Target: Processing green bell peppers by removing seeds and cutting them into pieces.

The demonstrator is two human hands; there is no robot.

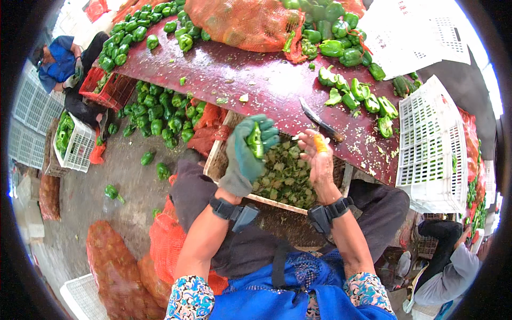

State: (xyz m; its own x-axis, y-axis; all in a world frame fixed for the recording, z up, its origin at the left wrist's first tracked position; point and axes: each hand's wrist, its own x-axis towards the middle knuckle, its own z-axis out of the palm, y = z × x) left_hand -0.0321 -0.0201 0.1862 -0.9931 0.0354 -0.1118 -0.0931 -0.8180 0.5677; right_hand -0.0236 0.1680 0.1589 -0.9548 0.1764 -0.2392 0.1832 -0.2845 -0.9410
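Bright light glares off the maroon table (pixel 240 74); edges bend.

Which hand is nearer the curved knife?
Right: the right hand is close, on the near side of the curved knife; the gloved left hand is farther, to its left.

Maroon table (pixel 229 72) bearing green peppers (pixel 360 90), knife (pixel 320 122), orange mesh sack (pixel 242 24)

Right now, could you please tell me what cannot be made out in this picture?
In the head view:
Cut pepper, far side: hidden by the gloved left hand.
Right hand, skin under the yellow wrap: covered.
Crate, bottom: hidden by green trimmings.
Orange mesh sack, upper end: cut off by the top edge.
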